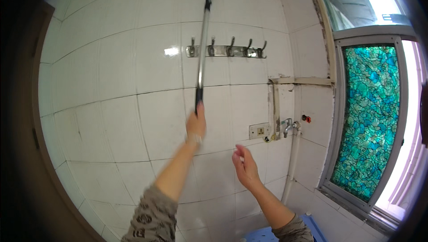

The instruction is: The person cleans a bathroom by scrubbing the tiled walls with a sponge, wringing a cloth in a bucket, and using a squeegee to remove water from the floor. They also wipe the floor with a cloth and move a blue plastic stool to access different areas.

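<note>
My left hand (196, 123) is closed around the black grip of a long-handled squeegee (203, 48), whose metal pole rises in front of the white tiled wall (160, 121). The squeegee's black head is at the top edge of the view, partly cut off. My right hand (245, 168) is raised to the lower right of the left one, fingers slightly bent, and holds nothing. The pole passes in front of a metal hook rail (220, 51) fixed to the wall. Whether the squeegee's head touches the tiles I cannot tell.
A wall socket (259, 131), a metal tap (287, 126) and a pipe (294, 158) are on the right. Further right is a window with a blue-green patterned pane (371, 118). A blue plastic surface (264, 235) lies below my right arm. A brown door frame (41, 108) borders the left side.
</note>
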Motion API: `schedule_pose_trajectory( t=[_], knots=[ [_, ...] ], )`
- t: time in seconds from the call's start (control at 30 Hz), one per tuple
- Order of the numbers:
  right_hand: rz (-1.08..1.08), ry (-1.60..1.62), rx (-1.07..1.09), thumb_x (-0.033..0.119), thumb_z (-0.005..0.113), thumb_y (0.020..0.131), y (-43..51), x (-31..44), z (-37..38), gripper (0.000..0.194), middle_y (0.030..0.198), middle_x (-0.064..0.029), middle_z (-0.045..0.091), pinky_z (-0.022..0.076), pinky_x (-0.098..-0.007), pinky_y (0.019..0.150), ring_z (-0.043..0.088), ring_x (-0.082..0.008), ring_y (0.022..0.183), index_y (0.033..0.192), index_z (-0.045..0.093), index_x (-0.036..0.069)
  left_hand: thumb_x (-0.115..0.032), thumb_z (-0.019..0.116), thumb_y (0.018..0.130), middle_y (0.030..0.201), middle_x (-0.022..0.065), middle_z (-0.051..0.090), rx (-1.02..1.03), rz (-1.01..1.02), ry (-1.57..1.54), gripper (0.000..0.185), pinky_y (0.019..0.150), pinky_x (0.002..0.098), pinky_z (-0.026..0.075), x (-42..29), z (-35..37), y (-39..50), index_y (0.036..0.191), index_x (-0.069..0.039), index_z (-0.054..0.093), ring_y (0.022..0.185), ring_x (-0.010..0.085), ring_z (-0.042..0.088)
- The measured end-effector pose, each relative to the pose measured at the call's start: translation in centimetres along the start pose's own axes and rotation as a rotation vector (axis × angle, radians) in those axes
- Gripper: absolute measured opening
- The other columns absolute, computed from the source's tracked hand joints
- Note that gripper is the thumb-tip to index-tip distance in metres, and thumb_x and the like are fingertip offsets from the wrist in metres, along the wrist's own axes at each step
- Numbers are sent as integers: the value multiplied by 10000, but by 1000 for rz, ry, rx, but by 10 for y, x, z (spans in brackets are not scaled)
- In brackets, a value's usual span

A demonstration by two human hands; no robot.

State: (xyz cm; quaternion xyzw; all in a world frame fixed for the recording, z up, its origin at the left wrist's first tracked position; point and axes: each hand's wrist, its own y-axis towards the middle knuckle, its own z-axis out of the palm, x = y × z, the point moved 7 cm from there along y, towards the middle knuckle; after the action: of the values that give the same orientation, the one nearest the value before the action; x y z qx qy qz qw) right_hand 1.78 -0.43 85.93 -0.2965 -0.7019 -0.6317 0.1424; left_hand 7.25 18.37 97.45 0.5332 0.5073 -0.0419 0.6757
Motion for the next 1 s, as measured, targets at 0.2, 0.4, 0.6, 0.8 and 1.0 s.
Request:
schedule_pose_trajectory(
  t=[0.2, 0.4, 0.6, 0.8, 1.0],
  knots=[
    [-86, 23, 233, 196, 443, 881, 50, 80, 92, 585, 1193, -265, 390, 402, -389, 854, 474, -373, 1030, 1367, 144, 70, -314, 453, 883, 616, 58, 505, 122, -275, -182, 309, 517, 306, 399, 127, -43, -219, 853, -10, 498, 552, 147, 480],
    [-214, -127, -26, 89, 399, 852, 83, 122, 108, 588, 1035, -257, 482, 416, -411, 737, 519, -357, 856, 1366, 116, 48, -329, 457, 882, 605, 7, 475, 302, -491, -313, 301, 461, 230, 371, 91, -92, -238, 866, -31, 489, 520, 66, 433],
    [-284, -285, -116, 67, 436, 820, 267, 230, 127, 677, 879, -254, 569, 447, -445, 748, 563, -388, 841, 1346, 15, -3, -465, 437, 866, 597, 19, 467, 196, 25, -337, 454, 483, 267, 368, -20, -136, -47, 783, -22, 494, 528, 98, 428],
    [-308, -40, -191, 59, 419, 821, 247, 226, 248, 655, 905, -266, 563, 433, -455, 770, 556, -401, 859, 1348, 34, 6, -413, 436, 885, 521, -30, 406, 124, -173, -294, 360, 343, 220, 283, 99, -221, -40, 729, -90, 473, 389, 60, 345],
    [-122, 265, 230, 109, 424, 864, -37, 140, 373, 591, 778, -208, 552, 429, -385, 544, 549, -314, 623, 1332, 101, -48, -301, 400, 872, 473, 17, 436, 57, -538, -179, 363, 376, 264, 319, 303, -293, -301, 602, -73, 478, 405, 106, 412]
  ],
)
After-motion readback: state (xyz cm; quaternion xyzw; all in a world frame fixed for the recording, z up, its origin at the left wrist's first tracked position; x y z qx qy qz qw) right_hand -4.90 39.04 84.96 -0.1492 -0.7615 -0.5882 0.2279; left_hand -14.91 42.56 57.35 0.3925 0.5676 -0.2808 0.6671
